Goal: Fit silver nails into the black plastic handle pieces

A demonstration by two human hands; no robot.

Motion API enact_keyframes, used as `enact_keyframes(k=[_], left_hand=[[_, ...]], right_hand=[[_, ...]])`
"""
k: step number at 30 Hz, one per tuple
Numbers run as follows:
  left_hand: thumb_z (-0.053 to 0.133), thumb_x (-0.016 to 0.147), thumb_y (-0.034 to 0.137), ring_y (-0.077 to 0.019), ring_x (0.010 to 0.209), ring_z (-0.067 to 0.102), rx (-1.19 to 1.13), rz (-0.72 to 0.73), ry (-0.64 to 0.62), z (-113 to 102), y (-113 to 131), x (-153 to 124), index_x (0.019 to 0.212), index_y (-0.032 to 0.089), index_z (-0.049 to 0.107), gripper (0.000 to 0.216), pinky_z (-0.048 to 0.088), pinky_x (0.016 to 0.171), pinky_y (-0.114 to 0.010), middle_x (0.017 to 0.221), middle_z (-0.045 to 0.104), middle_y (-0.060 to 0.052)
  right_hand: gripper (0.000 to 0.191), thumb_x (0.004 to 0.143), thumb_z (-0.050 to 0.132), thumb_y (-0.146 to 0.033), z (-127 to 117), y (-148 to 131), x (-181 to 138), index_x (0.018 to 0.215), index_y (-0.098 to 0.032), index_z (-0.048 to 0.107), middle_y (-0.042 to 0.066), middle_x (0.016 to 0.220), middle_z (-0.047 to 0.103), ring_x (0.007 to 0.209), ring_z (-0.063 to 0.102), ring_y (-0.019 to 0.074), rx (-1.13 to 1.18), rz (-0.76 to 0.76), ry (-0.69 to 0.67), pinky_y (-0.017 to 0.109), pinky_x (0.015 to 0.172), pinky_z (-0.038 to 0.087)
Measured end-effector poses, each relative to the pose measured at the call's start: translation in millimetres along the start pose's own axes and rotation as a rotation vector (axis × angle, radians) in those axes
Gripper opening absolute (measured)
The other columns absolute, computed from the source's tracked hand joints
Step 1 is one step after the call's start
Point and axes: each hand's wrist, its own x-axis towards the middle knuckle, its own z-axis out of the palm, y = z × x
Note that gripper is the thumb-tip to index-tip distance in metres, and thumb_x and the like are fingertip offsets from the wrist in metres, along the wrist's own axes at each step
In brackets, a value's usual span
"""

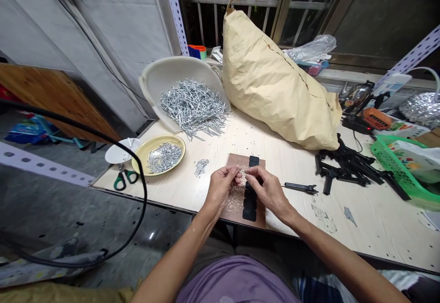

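Note:
My left hand (222, 184) and my right hand (267, 188) meet over a brown board (240, 197) at the table's near edge. Both pinch a thin metal pin (242, 173) between their fingertips. A row of black plastic pieces (250, 202) lies on the board under my right hand. A small heap of tiny metal parts (201, 166) lies left of the board. Beyond it stands a yellow dish (161, 156) with more small metal parts, and a cream tub (172, 78) tipped on its side spills a large pile of long metal pins (194, 106).
A big tan paper sack (275, 83) lies at the back. Black plastic strips (350, 168) are heaped right of it, one strip (299, 187) near my right hand. A green basket (402, 165) stands far right. Green-handled scissors (124, 178) and a white dish (120, 151) sit at the left corner. A black cable (137, 170) loops off the left edge.

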Motion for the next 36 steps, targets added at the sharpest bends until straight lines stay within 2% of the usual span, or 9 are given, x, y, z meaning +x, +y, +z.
enact_keyframes(k=[5,9,14,28,36], left_hand=[[0.08,0.062,0.033,-0.0053,0.055,0.055,-0.227,-0.124,0.03,1.2,-1.3,3.3,0.077,0.009,0.062,0.033,0.048,0.057,-0.017,0.064,0.06,0.001],[0.08,0.063,0.03,-0.0069,0.06,0.057,-0.284,-0.098,0.016,5.3,-5.6,2.1,0.076,0.01,0.062,0.03,0.05,0.063,-0.02,0.065,0.061,0.0],[0.079,0.063,0.028,-0.0074,0.058,0.057,-0.272,-0.036,0.029,15.2,-8.6,-0.7,0.072,0.01,0.061,0.027,0.049,0.061,-0.02,0.064,0.062,0.0],[0.079,0.063,0.026,-0.0079,0.062,0.058,-0.286,-0.008,0.083,24.7,-12.5,-3.8,0.072,0.009,0.063,0.025,0.05,0.067,-0.022,0.068,0.063,-0.002],[0.079,0.063,0.027,-0.0074,0.06,0.058,-0.203,-0.004,0.04,20.2,-16.8,-1.3,0.074,0.009,0.063,0.026,0.05,0.064,-0.02,0.065,0.063,-0.001]], right_hand=[[0.024,0.093,0.043,-0.032,-2.7,-7.8,-6.0,0.105,-0.027,0.063,0.003,0.093,0.066,0.079,0.063,0.0157,-0.222,-0.072,0.044,0.026,0.069,0.047],[0.025,0.094,0.043,-0.031,-2.1,-6.4,-7.1,0.111,-0.03,0.062,0.001,0.09,0.064,0.077,0.062,0.0138,-0.304,-0.074,0.031,0.023,0.065,0.046],[0.027,0.094,0.043,-0.031,-3.4,-4.8,-6.6,0.114,-0.031,0.061,0.001,0.09,0.062,0.077,0.061,0.0126,-0.329,-0.066,0.033,0.021,0.064,0.044],[0.028,0.095,0.043,-0.032,-5.2,-4.6,-9.6,0.117,-0.033,0.059,-0.001,0.086,0.061,0.073,0.059,0.0108,-0.463,-0.051,0.051,0.02,0.054,0.036],[0.024,0.095,0.041,-0.03,-2.8,-2.2,-11.4,0.106,-0.025,0.062,0.001,0.088,0.064,0.077,0.06,0.0119,-0.514,-0.094,0.1,0.022,0.06,0.037]])
